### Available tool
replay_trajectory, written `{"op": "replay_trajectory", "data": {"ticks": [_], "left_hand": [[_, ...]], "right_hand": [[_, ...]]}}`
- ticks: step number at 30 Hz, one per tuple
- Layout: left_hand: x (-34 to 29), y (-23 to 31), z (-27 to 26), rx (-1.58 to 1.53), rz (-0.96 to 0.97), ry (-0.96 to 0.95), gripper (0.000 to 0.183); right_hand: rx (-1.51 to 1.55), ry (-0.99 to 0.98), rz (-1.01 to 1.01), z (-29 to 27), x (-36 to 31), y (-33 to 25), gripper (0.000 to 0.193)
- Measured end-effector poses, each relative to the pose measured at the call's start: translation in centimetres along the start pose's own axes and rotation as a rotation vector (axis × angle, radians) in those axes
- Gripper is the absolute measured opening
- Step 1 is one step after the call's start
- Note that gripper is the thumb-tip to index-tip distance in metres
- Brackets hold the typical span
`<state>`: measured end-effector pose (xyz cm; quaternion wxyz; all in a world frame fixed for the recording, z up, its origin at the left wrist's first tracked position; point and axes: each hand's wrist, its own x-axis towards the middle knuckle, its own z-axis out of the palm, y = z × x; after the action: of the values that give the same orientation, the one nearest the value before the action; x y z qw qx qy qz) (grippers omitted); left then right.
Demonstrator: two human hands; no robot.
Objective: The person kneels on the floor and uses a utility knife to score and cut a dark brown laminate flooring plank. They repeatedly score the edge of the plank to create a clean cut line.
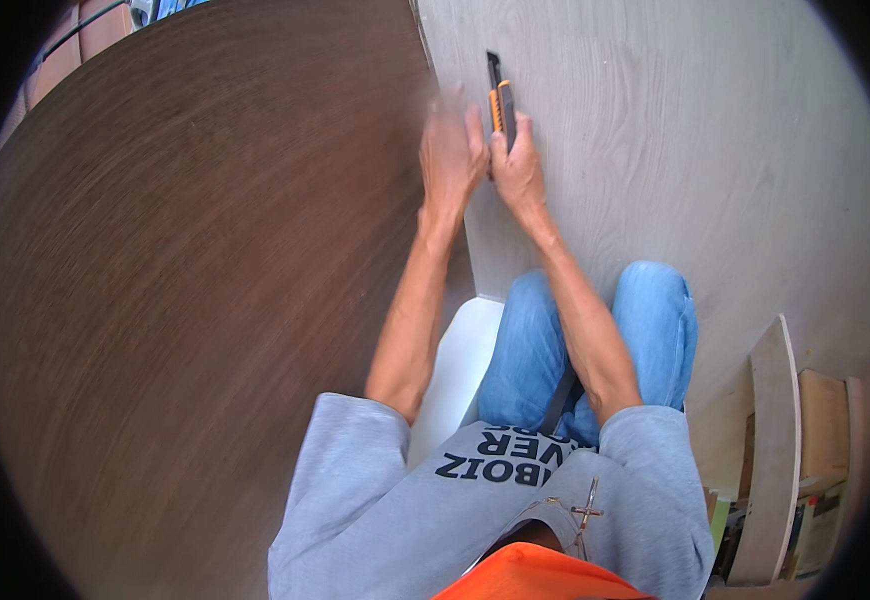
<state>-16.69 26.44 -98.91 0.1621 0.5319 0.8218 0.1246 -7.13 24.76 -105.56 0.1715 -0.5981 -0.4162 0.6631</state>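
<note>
Two large wooden panels fill the view from above: a dark brown wood-grain panel [185,280] on the left and a pale plywood sheet [675,140] on the right, meeting at a seam that runs down from the top centre. Both of the person's bare forearms reach up from the lower edge toward that seam.

The right hand [518,170] is wrapped around an orange and black utility knife [499,100], fingers closed on its handle; the knife points away from the person, its upper end lying against the pale sheet just beside the seam. The left hand [452,150] is directly beside the right, touching or nearly touching it. It is blurred, with the fingers close together and pointing upward, and whether it grips anything cannot be told.

Below the hands are blue jeans [595,340] at the knees, a grey short-sleeved shirt [375,500] and a patch of orange cloth [535,575] at the bottom edge. A white block [460,370] sits under the left forearm. At the lower right, curved wooden offcuts [775,450] stand on edge beside a brown cardboard box [823,420]; its contents are too small to tell.
</note>
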Motion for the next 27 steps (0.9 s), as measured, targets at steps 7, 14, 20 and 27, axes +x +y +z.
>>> {"op": "replay_trajectory", "data": {"ticks": [7,14,20,27], "left_hand": [[9.7,-3.2,-5.4,1.197,0.638,-0.542,0.042],[10.2,-3.2,-4.3,1.387,0.641,-0.700,0.047],[14.3,-2.8,-7.5,1.255,0.697,-0.655,0.044],[18.8,-3.1,-5.9,1.227,0.712,-0.383,0.034]], "right_hand": [[0.109,-0.025,-0.118,-2.0,1.6,-0.9,0.034],[0.034,-0.130,-0.145,-2.0,0.8,-3.0,0.039],[0.047,-0.201,-0.237,-0.7,2.7,-4.8,0.034],[-0.048,-0.192,-0.302,0.2,5.6,-6.1,0.039]]}}
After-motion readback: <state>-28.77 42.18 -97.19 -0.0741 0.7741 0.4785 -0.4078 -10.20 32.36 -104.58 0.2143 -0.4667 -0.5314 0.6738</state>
